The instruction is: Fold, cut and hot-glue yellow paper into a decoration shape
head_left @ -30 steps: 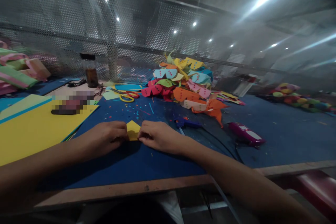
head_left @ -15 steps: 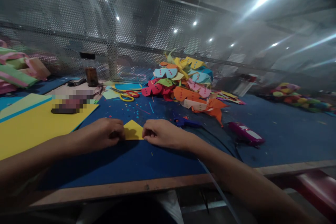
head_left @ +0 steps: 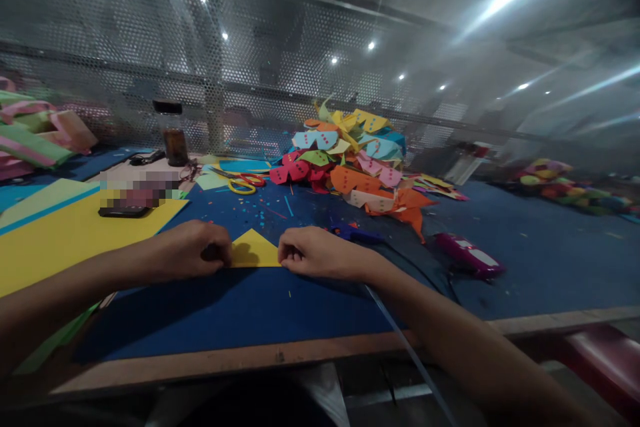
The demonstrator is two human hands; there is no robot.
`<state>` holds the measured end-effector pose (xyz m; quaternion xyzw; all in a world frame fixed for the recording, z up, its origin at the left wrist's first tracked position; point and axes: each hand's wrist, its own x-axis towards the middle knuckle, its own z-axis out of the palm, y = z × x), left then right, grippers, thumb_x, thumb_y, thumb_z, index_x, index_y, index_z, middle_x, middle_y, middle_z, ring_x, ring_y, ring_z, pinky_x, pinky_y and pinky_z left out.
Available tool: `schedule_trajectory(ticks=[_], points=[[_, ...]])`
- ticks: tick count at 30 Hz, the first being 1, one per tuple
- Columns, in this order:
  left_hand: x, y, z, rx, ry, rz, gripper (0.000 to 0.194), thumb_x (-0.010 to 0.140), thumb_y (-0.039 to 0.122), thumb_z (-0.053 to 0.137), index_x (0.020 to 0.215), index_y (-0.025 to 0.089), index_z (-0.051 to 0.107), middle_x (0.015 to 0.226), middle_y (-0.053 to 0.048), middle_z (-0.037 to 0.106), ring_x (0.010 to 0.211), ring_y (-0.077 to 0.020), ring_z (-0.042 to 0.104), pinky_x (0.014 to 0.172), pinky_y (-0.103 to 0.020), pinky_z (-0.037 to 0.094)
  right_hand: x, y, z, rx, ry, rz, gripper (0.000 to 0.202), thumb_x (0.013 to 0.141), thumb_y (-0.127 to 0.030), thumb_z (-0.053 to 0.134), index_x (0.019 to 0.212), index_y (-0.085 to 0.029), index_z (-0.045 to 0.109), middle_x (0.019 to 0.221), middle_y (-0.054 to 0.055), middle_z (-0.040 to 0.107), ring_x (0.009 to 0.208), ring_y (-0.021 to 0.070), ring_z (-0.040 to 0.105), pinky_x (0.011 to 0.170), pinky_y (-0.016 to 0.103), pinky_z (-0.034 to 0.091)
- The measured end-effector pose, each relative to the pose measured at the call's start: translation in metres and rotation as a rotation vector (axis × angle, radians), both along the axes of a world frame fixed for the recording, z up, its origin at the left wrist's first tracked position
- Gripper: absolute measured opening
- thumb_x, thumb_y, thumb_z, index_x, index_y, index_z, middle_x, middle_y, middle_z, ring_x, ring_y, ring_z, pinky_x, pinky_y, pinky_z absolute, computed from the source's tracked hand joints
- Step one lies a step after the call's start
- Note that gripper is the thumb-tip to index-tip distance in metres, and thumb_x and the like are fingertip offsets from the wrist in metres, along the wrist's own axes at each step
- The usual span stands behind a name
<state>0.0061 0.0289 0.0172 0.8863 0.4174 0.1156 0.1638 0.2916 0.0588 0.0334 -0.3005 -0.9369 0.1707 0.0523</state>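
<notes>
A yellow piece of paper, folded to a triangle with its peak pointing away from me, lies on the blue table mat. My left hand is closed with its fingertips at the triangle's left corner. At the right corner, my right hand pinches the paper with curled fingers. Both corners are hidden by the fingers. The fold edge runs straight between the hands, nearest to me. Beyond the right hand sits a blue glue gun with a dark cord.
Yellow sheets with a phone on them lie left. Scissors, paper scraps and a heap of coloured paper cut-outs are behind the hands. A jar stands back left; a purple device lies right.
My hands have moved slightly apart along the fold, the left one leftward and the right one rightward, so more of the yellow triangle shows. The other things stay put.
</notes>
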Motion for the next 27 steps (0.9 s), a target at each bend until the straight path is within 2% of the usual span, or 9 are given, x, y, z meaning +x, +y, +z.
schedule_trajectory(ticks=[5, 15, 27], points=[[-0.003, 0.001, 0.002, -0.054, -0.002, 0.023, 0.021, 0.078, 0.011, 0.059, 0.081, 0.02, 0.077, 0.078, 0.001, 0.076, 0.067, -0.0134, 0.068, 0.063, -0.02, 0.046, 0.003, 0.002, 0.003, -0.027, -0.023, 0.001, 0.017, 0.083, -0.004, 0.061, 0.091, -0.013, 0.074, 0.093, 0.005, 0.076, 0.077, 0.0141, 0.063, 0.067, 0.023, 0.041], [-0.014, 0.007, -0.002, -0.112, -0.021, 0.023, 0.024, 0.075, 0.013, 0.058, 0.083, 0.021, 0.079, 0.075, 0.002, 0.075, 0.065, -0.0131, 0.066, 0.059, -0.019, 0.045, 0.01, 0.004, 0.012, -0.063, -0.108, -0.049, 0.014, 0.083, -0.005, 0.063, 0.089, -0.013, 0.073, 0.088, 0.004, 0.076, 0.073, 0.0135, 0.063, 0.064, 0.022, 0.039], [-0.021, 0.007, 0.006, -0.149, -0.014, 0.02, 0.021, 0.077, 0.013, 0.061, 0.081, 0.019, 0.08, 0.075, 0.001, 0.076, 0.067, -0.0133, 0.067, 0.061, -0.017, 0.046, 0.022, 0.007, 0.022, -0.077, -0.23, -0.085, 0.015, 0.083, -0.008, 0.064, 0.09, -0.014, 0.075, 0.084, 0.003, 0.076, 0.07, 0.0133, 0.063, 0.06, 0.022, 0.035]])
